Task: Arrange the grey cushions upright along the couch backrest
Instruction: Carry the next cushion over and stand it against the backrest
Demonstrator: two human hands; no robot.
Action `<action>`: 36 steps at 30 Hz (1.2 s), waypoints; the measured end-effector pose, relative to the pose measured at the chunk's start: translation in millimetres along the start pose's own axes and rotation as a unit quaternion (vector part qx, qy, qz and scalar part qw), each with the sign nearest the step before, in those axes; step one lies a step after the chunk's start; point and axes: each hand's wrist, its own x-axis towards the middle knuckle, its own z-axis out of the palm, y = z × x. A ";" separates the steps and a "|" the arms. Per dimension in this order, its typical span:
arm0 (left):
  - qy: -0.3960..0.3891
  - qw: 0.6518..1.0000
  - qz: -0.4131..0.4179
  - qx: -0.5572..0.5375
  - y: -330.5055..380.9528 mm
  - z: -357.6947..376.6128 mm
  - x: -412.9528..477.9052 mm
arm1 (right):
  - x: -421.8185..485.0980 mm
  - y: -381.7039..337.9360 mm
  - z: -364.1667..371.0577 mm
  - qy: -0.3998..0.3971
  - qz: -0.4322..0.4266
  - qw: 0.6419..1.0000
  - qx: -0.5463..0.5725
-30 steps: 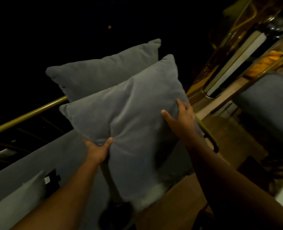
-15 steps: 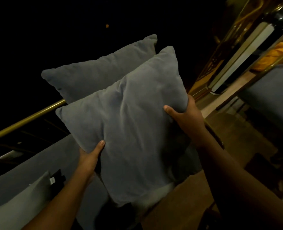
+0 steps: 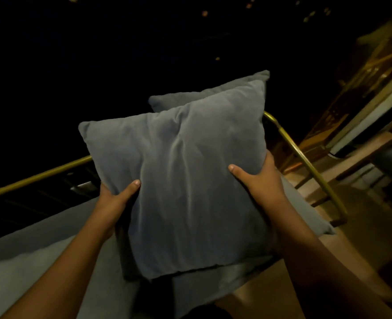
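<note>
Two hands clamp one grey cushion (image 3: pixel 190 180) upright above the couch seat (image 3: pixel 41 261): left hand (image 3: pixel 114 199) on its left edge, right hand (image 3: pixel 257 180) on its right edge, thumbs across the front. Behind it, touching, a second cushion (image 3: pixel 213 93) stands near the brass rail (image 3: pixel 305 162). Seat room lies open to the left.

**Grey cushions at couch backrest**

Front grey cushion (image 3: pixel 185 187): square, soft velvety cover, creased down the middle, held upright and slightly tilted. Rear grey cushion (image 3: pixel 213 93): stands directly behind it, largely hidden, top edge and right corner showing. Third cushion (image 3: pixel 18 279): lower left on the seat, pose unclear.
</note>
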 end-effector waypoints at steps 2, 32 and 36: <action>0.025 1.000 0.016 0.004 4.2 -40.2 -5.8 | -12.2 -11.3 28.2 -0.030 -0.018 0.999 0.010; 0.167 0.985 -0.014 0.038 -115.8 -438.1 142.6 | -109.3 -94.8 483.2 -0.169 -0.080 0.982 -0.036; 0.169 0.981 0.001 0.094 -140.8 -428.6 141.7 | -109.1 -69.9 479.0 -0.180 -0.061 0.979 -0.069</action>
